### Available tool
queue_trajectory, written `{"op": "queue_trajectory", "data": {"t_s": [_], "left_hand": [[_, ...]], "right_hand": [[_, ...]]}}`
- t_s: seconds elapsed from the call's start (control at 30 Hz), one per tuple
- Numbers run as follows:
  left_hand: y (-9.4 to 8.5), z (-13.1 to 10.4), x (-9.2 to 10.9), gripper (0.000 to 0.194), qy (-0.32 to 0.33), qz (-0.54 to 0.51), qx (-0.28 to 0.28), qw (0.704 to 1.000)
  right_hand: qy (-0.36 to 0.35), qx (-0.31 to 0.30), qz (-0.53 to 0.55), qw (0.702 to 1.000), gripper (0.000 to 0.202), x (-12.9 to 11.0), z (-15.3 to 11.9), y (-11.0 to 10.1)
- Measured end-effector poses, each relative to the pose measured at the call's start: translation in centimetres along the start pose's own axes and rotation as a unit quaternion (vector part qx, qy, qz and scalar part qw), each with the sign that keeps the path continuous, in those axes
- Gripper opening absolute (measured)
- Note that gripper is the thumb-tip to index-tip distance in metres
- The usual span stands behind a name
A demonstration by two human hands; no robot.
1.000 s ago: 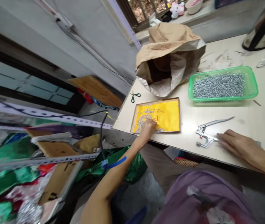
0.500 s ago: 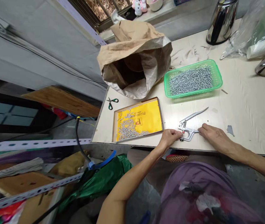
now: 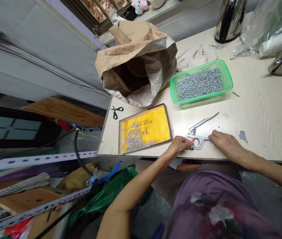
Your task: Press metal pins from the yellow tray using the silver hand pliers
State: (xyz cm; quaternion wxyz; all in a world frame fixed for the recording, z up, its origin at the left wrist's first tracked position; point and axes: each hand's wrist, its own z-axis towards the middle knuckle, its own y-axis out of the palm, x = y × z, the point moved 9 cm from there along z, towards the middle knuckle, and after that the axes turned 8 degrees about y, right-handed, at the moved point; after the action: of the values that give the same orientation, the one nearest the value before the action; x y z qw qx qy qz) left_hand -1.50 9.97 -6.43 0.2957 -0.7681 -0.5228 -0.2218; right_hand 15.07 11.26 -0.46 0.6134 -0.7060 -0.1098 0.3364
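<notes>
Silver hand pliers (image 3: pixel 203 121) with a spring and a small red part at the jaws lie on the table, their handles spread apart. My right hand (image 3: pixel 224 143) grips the end of the lower handle, fingers closed. At the jaw end, my left hand (image 3: pixel 180 145) has its fingertips pinched together next to the red part; whatever small thing they hold is hidden. Left of that hand is a shallow cardboard tray (image 3: pixel 170 123) lined with yellow, with many small metal pins (image 3: pixel 136 140) heaped toward its left side.
A green plastic basket (image 3: pixel 201 98) full of similar metal pins stands behind the pliers. Farther back left is a large open paper sack (image 3: pixel 138 36). Green-handled scissors (image 3: pixel 116 112) lie near the left edge. Metal kettles (image 3: pixel 231 21) and plastic bags stand at the back right.
The whole view has shifted slightly, so things on the table appear a little farther left. Both hands keep their places at the pliers.
</notes>
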Motion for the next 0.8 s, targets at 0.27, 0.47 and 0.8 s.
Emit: {"op": "queue_trajectory", "data": {"t_s": [0.27, 0.47, 0.8], "left_hand": [[0.4, -0.8, 0.7, 0.018, -0.021, -0.009, -0.008, 1.0], [0.7, -1.2, 0.3, 0.02, -0.048, -0.032, 0.007, 0.998], [0.8, -1.4, 0.3, 0.028, -0.047, -0.019, 0.008, 0.999]], "right_hand": [[-0.014, 0.002, -0.052, 0.999, 0.066, 2.9, 2.0, -0.6], [-0.018, -0.039, -0.082, 0.996, 0.096, 4.7, 4.1, 0.2], [-0.019, -0.037, -0.101, 0.994, 0.063, 3.4, 4.2, -1.0]]}}
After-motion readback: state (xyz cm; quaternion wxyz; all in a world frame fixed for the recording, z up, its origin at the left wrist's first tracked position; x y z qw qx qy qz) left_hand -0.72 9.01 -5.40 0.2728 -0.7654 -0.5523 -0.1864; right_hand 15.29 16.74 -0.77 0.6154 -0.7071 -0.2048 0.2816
